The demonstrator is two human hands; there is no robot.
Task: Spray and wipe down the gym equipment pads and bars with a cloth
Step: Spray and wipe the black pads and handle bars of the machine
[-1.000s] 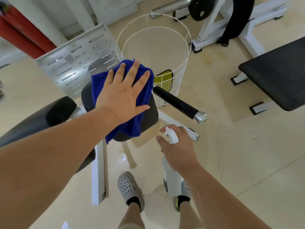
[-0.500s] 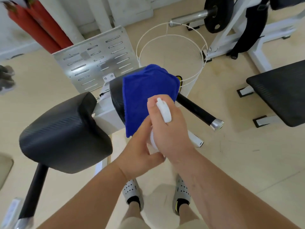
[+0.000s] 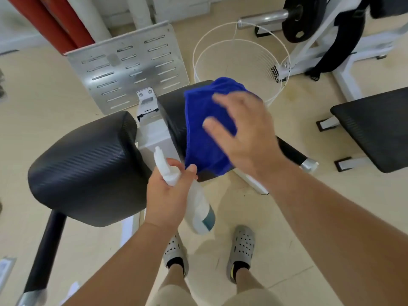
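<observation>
A blue cloth [image 3: 205,127] lies draped over the right black roller pad [image 3: 172,113] of a gym machine. My right hand [image 3: 245,133] hovers over the cloth with fingers spread, blurred by motion; contact with the cloth cannot be told. My left hand [image 3: 165,195] grips the neck of a white spray bottle [image 3: 196,208], nozzle pointing up and away. The left black pad [image 3: 86,168] sits just beside the bottle. A black handle bar with a chrome end [image 3: 306,164] sticks out to the right, partly behind my right forearm.
A slotted metal footplate [image 3: 130,71] stands behind the pads. A white wire basket [image 3: 240,62] is behind the cloth. A black bench pad [image 3: 375,127] is at right, and a barbell with a plate [image 3: 295,18] on a white rack is at the top right. My feet [image 3: 240,246] stand below.
The spray bottle passed from my right hand to my left hand. My left hand left the cloth, which stayed on the pad. My right hand moved up over the cloth.
</observation>
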